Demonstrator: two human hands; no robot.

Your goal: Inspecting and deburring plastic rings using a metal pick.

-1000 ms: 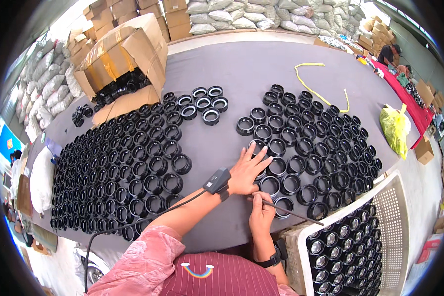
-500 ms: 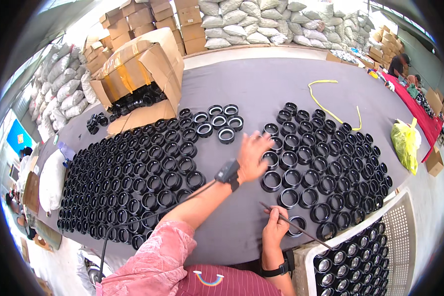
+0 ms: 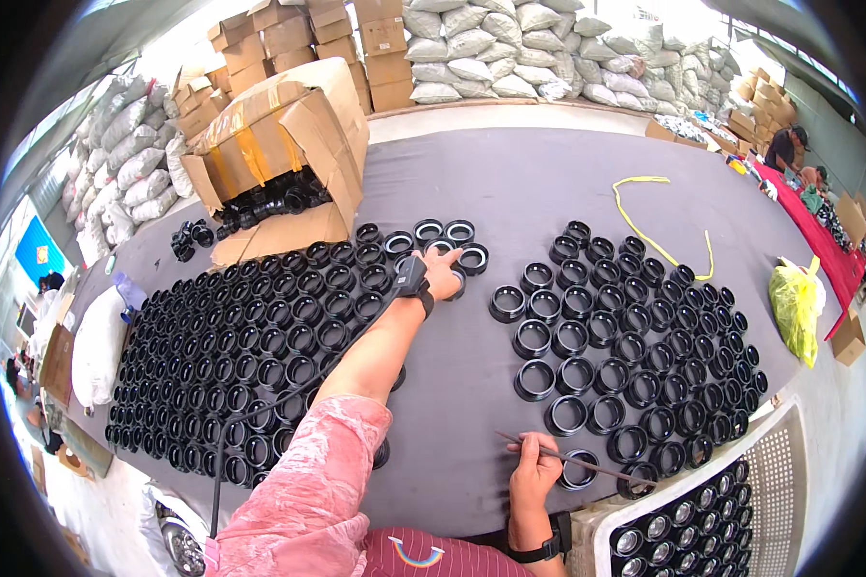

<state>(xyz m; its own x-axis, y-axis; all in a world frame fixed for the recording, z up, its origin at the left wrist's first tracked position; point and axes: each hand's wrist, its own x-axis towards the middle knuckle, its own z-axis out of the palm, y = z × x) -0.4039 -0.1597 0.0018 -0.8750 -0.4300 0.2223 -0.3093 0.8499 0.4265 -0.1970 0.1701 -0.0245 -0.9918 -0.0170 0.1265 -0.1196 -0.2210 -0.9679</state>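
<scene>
Fingers point(image 3: 445, 258) of the left hand point(image 3: 443, 277) are spread down over the pale-edged rings point(image 3: 460, 232), a small cluster near the middle of the counter point(image 3: 443, 409); the hand hides the contact, so I cannot tell whether they grasp one. Fingers of the right hand point(image 3: 534, 471) are closed around a thin dark rod point(image 3: 595, 467), which slants across a lone ring point(image 3: 579, 470) just beside that hand.

To the left of the cluster, close rows of black rings point(image 3: 332, 335) fill that side of the counter, partly behind the left forearm. To the right, across a bare strip, stands a looser group of black rings point(image 3: 534, 379). A box-shaped device point(image 3: 411, 277) sits at the left wrist with a cable point(image 3: 220, 462) running from it; a dark band point(image 3: 547, 550) circles the right wrist.

Beyond the rows, an open carton point(image 3: 250, 144) lies with black parts point(image 3: 277, 204) at its mouth. A yellow strip point(image 3: 625, 207) curls behind the looser group, and a yellow bag point(image 3: 797, 315) rests near the right edge. Below that edge, a pale crate point(image 3: 777, 481) holds black, shiny-centred pieces point(image 3: 659, 527). Stacked sacks point(image 3: 481, 43) line the back.
</scene>
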